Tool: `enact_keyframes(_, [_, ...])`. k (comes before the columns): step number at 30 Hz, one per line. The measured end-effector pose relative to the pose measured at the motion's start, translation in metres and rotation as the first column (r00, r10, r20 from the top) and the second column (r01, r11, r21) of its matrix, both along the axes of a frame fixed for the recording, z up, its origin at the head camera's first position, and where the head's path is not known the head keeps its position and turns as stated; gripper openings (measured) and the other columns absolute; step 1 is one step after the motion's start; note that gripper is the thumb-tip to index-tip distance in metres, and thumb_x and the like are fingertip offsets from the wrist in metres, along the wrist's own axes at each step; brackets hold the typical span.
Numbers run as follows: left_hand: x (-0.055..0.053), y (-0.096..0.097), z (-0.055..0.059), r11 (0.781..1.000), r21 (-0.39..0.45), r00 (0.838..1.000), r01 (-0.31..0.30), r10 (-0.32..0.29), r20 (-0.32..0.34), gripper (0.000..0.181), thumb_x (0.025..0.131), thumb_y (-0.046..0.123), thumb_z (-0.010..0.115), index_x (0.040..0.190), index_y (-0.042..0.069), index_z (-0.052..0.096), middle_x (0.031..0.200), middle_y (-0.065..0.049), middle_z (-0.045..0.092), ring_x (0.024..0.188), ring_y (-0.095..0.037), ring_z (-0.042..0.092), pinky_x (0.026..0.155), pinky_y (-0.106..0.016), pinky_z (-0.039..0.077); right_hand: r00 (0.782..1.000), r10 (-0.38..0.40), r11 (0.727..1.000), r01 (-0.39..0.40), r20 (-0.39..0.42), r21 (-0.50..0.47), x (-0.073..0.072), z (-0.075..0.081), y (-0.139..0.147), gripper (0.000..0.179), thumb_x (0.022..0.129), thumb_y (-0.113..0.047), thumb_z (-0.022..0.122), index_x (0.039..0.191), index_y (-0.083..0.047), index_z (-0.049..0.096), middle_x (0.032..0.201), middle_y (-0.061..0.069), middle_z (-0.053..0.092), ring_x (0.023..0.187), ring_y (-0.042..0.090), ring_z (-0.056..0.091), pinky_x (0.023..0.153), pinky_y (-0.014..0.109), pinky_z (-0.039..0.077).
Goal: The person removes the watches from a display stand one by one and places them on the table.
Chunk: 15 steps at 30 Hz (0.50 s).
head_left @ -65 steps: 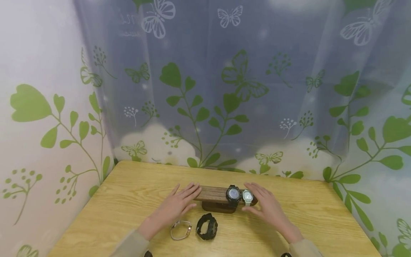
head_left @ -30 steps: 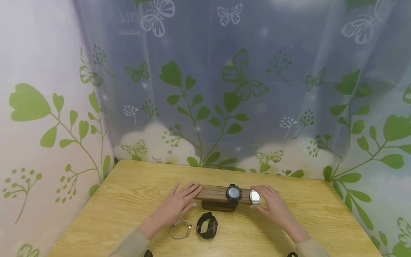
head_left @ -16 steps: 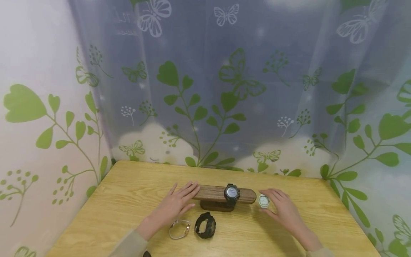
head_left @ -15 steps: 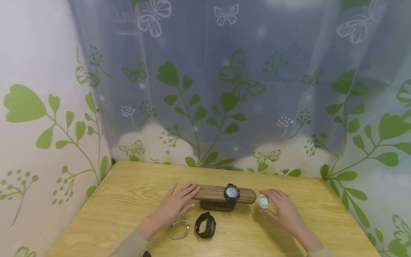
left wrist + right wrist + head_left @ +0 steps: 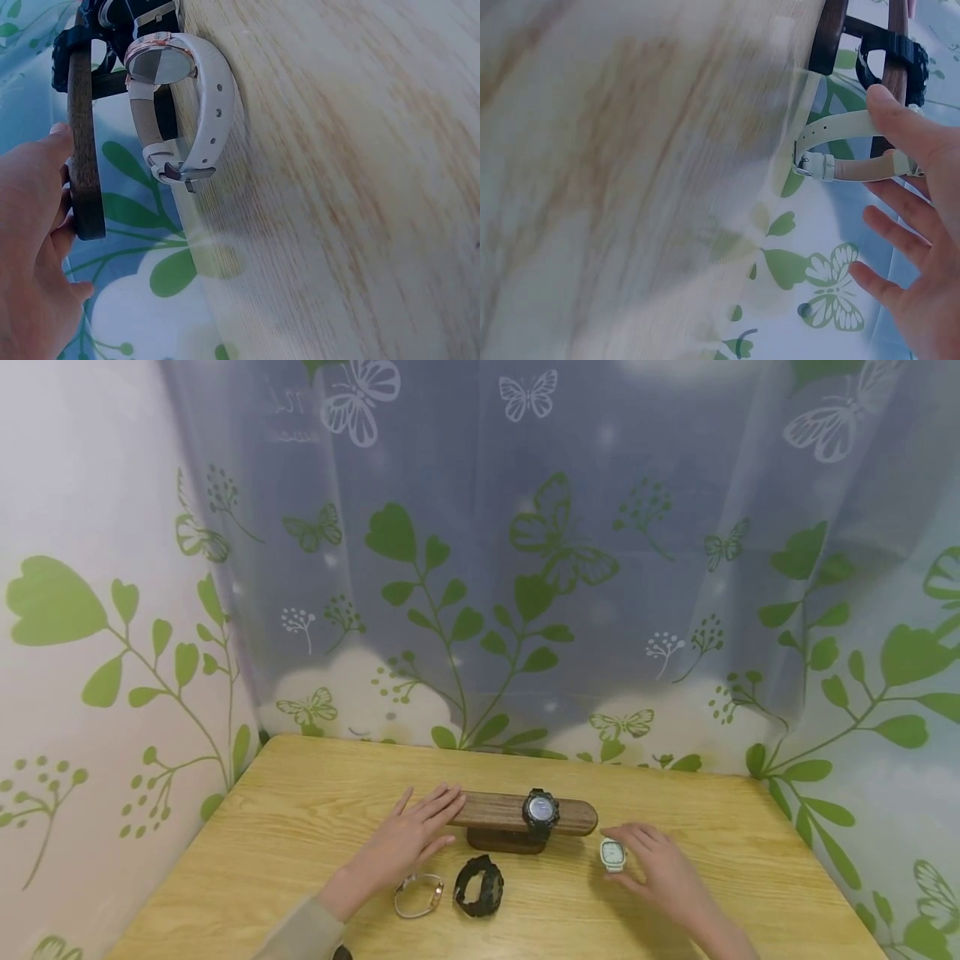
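Observation:
My right hand [image 5: 663, 868] pinches a pale green wristwatch [image 5: 612, 854] between thumb and fingers, to the right of a dark wooden watch stand [image 5: 491, 811]. In the right wrist view its buckled strap [image 5: 847, 121] forms a closed loop, and the other fingers are spread. My left hand [image 5: 401, 843] rests on the stand's left end with its fingers extended. A black digital watch [image 5: 541, 810] is strapped round the stand's bar, right of its middle.
On the wooden table [image 5: 315, 793], in front of the stand, a white-strapped watch with a rose-gold case [image 5: 419, 895] stands beside a black watch [image 5: 480, 887]. A curtain [image 5: 480, 568] with leaf and butterfly prints hangs behind the table.
My right hand has slid the pale green watch off the stand's right end, then brought it lower and nearer. The left hand has stayed on the stand.

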State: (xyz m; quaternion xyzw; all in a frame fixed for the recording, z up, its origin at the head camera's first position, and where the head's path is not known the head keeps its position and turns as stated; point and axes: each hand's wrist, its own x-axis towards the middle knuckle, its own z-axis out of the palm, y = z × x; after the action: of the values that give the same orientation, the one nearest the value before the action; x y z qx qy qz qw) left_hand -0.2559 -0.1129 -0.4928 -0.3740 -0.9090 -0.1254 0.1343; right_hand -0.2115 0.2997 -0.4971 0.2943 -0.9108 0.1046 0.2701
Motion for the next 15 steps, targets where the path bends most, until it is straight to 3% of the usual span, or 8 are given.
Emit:
enact_keyframes(4, [-0.001, 0.000, -0.001, 1.000, -0.006, 1.000, -0.005, 0.005, -0.004, 0.062, 0.104, 0.035, 0.057, 0.159, 0.014, 0.034, 0.165, -0.002, 0.027, 0.152, -0.024, 0.028, 0.121, -0.063, 0.017, 1.000, 0.007, 1.000, -0.007, 0.004, 0.021, 0.004, -0.001, -0.005, 0.065, 0.066, -0.032, 0.092, 0.124, -0.011, 0.069, 0.112, 0.004, 0.072, 0.104, 0.028, 0.067, 0.080, 0.053, 0.059])
enact_keyframes(15, [-0.001, 0.000, -0.001, 1.000, 0.001, 1.000, 0.000, 0.000, -0.001, 0.062, 0.104, 0.035, 0.057, 0.159, 0.015, 0.034, 0.165, -0.002, 0.027, 0.152, -0.024, 0.028, 0.121, -0.063, 0.017, 0.989, 0.026, 0.998, -0.034, 0.142, 0.054, 0.016, 0.003, -0.028, 0.061, 0.075, -0.037, 0.087, 0.127, -0.012, 0.067, 0.117, 0.002, 0.071, 0.106, 0.025, 0.066, 0.086, 0.053, 0.058])
